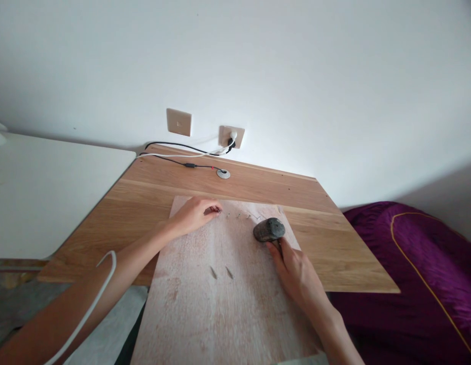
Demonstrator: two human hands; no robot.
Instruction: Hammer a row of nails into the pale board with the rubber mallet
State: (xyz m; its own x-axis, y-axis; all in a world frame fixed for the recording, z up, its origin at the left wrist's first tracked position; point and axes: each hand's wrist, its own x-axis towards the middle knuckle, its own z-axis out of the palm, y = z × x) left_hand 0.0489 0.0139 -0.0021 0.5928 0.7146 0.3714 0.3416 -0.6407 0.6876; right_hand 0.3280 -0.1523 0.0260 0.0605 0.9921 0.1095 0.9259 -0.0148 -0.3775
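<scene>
A pale wooden board (205,304) lies on the wooden desk. Near its far left corner, my left hand (195,213) is closed, thumb and fingertips pinching a small nail (219,210) against or just above the surface. My right hand (298,271) grips the handle of a hammer (269,229). Its dark, stubby head is over the board's right side, apart from my left fingers. Several thin nails (239,215) stand in a row along the far part of the board, between the two hands. Two pointed, greyish slivers (229,272), perhaps nails, show mid-board.
Behind the board, black and white cables (189,165) run over the desk (334,243) to a wall socket (232,137). A round cable grommet (223,174) is nearby. At left is a white tabletop (48,192); purple fabric (410,263) is at right.
</scene>
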